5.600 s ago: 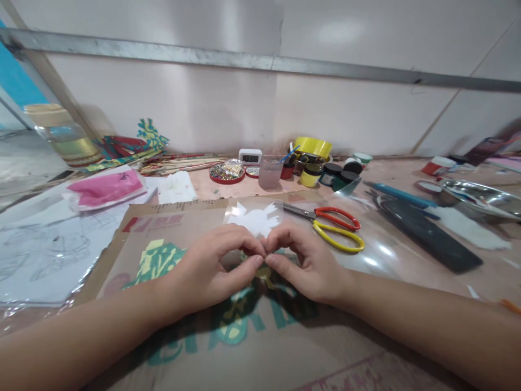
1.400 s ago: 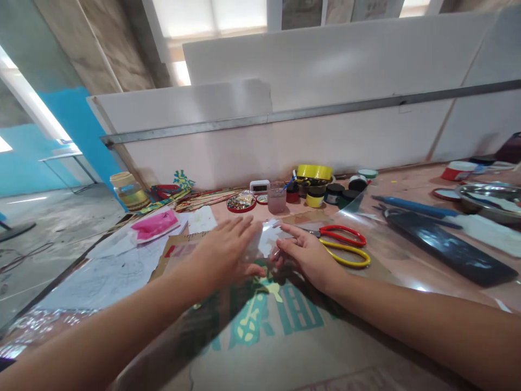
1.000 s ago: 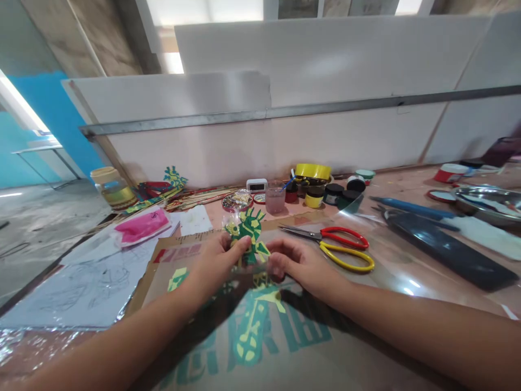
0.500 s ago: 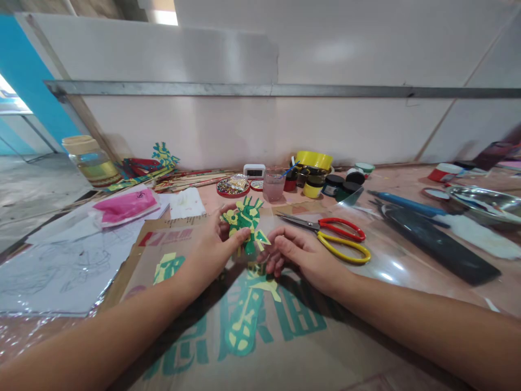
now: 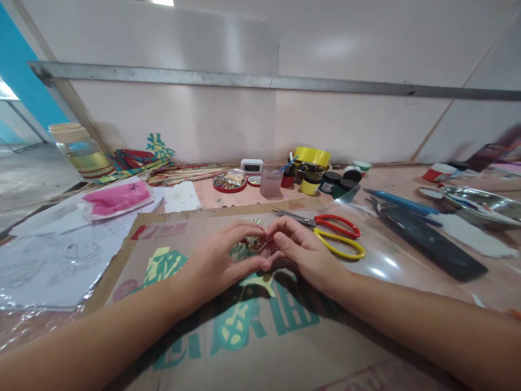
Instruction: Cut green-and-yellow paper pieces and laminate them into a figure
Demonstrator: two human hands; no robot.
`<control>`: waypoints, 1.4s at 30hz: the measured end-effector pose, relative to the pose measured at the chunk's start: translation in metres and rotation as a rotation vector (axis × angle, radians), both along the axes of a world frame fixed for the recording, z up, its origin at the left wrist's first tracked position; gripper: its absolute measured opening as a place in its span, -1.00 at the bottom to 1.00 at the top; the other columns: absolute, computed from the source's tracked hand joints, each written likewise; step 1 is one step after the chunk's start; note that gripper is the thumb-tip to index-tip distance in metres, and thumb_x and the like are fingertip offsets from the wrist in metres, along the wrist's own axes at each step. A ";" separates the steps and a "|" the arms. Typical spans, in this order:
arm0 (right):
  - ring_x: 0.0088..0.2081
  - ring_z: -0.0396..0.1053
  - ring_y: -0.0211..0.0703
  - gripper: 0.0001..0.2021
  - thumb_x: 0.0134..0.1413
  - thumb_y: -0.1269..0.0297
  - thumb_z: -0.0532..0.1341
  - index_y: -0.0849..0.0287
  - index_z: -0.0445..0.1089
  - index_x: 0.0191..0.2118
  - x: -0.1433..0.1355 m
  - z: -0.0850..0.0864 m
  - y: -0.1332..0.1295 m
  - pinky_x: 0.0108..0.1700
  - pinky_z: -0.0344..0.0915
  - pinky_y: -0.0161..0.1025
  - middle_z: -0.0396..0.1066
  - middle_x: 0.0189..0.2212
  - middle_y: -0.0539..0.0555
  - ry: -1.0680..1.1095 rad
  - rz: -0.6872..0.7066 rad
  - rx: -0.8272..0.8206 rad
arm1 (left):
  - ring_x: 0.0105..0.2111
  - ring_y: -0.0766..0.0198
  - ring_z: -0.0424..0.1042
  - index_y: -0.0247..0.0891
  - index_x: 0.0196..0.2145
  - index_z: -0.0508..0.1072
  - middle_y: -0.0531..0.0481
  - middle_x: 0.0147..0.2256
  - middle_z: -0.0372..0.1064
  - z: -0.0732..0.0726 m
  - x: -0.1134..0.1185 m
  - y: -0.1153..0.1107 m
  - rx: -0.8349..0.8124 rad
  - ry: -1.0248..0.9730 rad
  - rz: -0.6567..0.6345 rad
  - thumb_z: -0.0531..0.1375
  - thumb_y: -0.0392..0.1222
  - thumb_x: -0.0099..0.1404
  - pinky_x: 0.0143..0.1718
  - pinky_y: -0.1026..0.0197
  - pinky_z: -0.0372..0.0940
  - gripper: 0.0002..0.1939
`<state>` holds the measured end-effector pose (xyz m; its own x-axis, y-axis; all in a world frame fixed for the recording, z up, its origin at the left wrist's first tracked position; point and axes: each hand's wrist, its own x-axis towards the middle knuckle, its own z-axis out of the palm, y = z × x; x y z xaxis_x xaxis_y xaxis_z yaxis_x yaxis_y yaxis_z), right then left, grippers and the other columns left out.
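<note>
My left hand [image 5: 217, 262] curls around a small green and yellow painted cutout [image 5: 247, 247], mostly hidden behind its fingers. Opposite it, my right hand [image 5: 303, 252] is closed, its bent fingertips meeting those of the left at the cutout's right side. What the right fingers pinch is hidden. Below the hands, a longer green and yellow piece with a rounded end [image 5: 235, 328] lies on the printed cardboard [image 5: 260, 364]. Another green and yellow piece [image 5: 163, 266] is partly covered by my left forearm. Scissors with red and yellow handles [image 5: 337, 233] rest just beyond my right hand.
Behind the cardboard stand a cup of cloudy water [image 5: 271, 182], paint jars [image 5: 311, 185], yellow tape [image 5: 312, 156] and a red-rimmed dish of beads [image 5: 229, 183]. At left are sketched sheets [image 5: 61, 266] and a pink packet [image 5: 118, 199]. A dark long tool [image 5: 435, 241] and metal bowl [image 5: 488, 201] lie right.
The cutout, upright and mostly visible before, has dropped lower and sits behind my left fingers. Both hands have closed in until their fingertips meet. The camera view has shifted slightly.
</note>
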<state>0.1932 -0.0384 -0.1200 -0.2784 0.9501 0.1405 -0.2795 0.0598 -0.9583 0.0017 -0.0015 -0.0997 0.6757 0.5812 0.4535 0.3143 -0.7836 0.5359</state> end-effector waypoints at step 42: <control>-0.43 0.28 -0.27 -0.85 0.05 0.26 0.29 0.13 0.29 -0.37 -0.001 0.003 -0.001 -0.38 0.25 -0.29 0.29 -0.46 -0.05 -0.345 -0.183 0.137 | -0.39 0.32 0.42 -0.26 -0.39 0.53 0.03 -0.39 0.47 0.005 0.008 -0.009 -0.299 -0.079 0.098 0.20 -0.20 0.26 -0.34 0.31 0.29 -0.87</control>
<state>0.1927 -0.0395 -0.1173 -0.1597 0.9672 0.1975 0.0839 0.2127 -0.9735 0.0095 -0.0105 -0.0945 0.5793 0.7572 0.3018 0.3287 -0.5558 0.7636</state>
